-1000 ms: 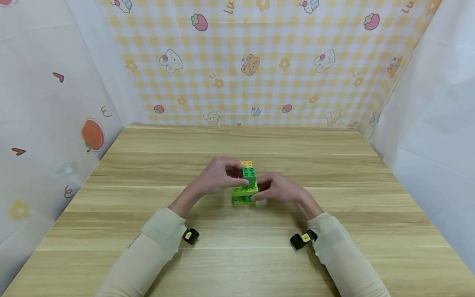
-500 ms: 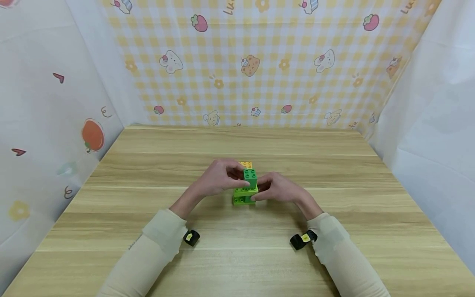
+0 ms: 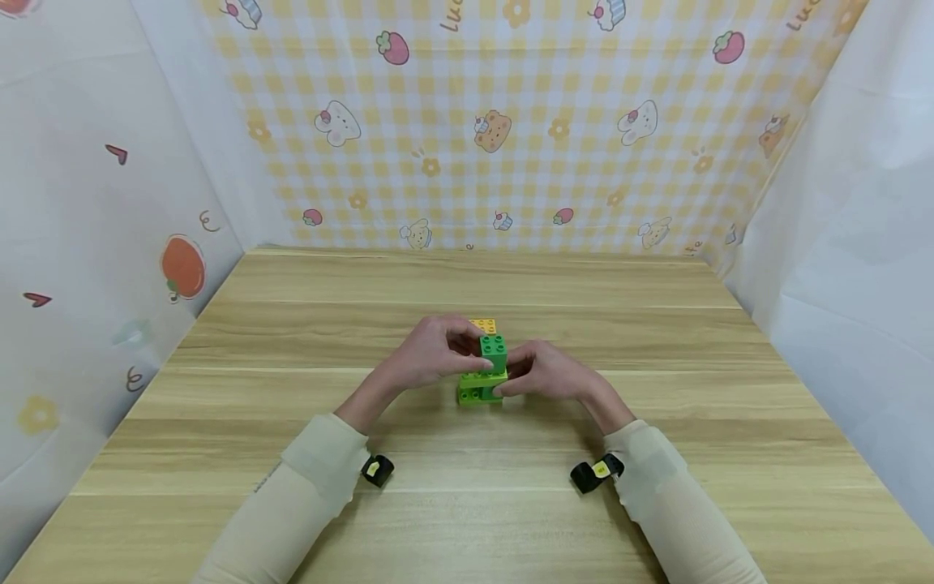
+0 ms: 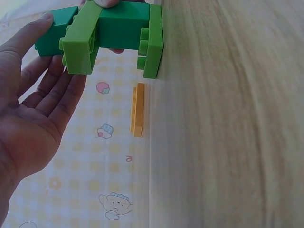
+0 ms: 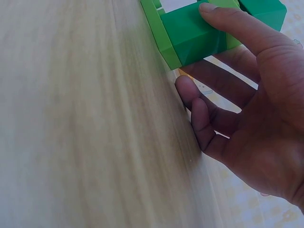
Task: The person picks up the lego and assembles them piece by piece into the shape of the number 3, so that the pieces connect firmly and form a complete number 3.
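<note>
My left hand [image 3: 430, 353] pinches a dark green building block [image 3: 494, 358] with two-by-two studs on top. This block sits over the right end of a lime green block [image 3: 473, 380] and looks slightly tilted in the left wrist view. Beneath the lime block is another dark green block [image 5: 194, 35], standing on a flat lime green block [image 4: 153, 40] at the table. My right hand [image 3: 550, 369] grips the lower part of the stack from the right, its thumb [image 5: 207, 8] on the lower dark green block. Part of the stack is hidden behind fingers.
A flat yellow-orange block [image 3: 485, 325] lies on the wooden table [image 3: 467, 519] just behind the stack. A checked cloth [image 3: 452, 186] hangs at the table's back edge, with white cloths [image 3: 66, 203] at the sides.
My left hand has shifted slightly right and toward me with the upper dark green block, which now lines up with the lime block's right end. The right hand stays in place.
</note>
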The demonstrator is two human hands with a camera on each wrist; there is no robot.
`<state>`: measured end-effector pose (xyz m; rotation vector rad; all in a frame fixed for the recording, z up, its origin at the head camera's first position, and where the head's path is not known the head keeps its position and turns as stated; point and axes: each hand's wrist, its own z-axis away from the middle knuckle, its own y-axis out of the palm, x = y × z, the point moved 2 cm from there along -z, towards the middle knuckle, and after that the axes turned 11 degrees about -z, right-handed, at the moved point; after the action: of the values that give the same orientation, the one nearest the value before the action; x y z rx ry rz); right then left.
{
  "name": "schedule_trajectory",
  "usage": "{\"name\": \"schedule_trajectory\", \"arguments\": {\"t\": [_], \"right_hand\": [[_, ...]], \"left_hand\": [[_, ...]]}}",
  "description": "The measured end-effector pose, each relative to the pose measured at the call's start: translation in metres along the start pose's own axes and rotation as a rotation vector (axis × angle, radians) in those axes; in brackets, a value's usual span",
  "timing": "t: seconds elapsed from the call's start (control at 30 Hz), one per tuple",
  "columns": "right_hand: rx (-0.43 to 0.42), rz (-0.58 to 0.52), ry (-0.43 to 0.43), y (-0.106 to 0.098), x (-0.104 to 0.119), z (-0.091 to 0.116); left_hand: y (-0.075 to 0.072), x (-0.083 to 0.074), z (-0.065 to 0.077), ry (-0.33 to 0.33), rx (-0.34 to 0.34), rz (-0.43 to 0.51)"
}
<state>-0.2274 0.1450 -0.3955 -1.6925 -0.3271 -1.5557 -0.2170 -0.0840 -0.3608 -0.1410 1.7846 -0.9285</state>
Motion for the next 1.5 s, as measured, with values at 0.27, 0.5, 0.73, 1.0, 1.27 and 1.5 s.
{"name": "schedule_trajectory", "arguments": {"t": [0.27,0.5,0.73,1.0,1.27,1.5], "right_hand": [[-0.001,-0.010,0.006,0.0000,0.0009,0.0008],[-0.005,-0.008,0.009,0.0003,0.0001,0.0008],[-0.011,-0.018,0.011,-0.0003,-0.0006,0.0002],[-0.005,-0.014,0.000,-0.0007,-0.0022,-0.0008],[0.009,-0.046,0.005,-0.0021,-0.0021,0.0015],[-0.007,-0.133,-0.034,-0.0060,-0.0003,0.0031]], "left_hand": [[0.0004,-0.0018,0.0011,0.017,0.002,0.004],[0.0012,-0.0028,0.0011,0.016,0.003,0.004],[0.0035,-0.0022,-0.0005,0.017,0.016,0.004],[0.0047,-0.0014,-0.0016,0.009,0.014,-0.005],[0.0049,-0.0008,-0.0013,0.027,0.016,-0.018],[0.0036,-0.0021,-0.0004,0.036,0.016,-0.024]]}}
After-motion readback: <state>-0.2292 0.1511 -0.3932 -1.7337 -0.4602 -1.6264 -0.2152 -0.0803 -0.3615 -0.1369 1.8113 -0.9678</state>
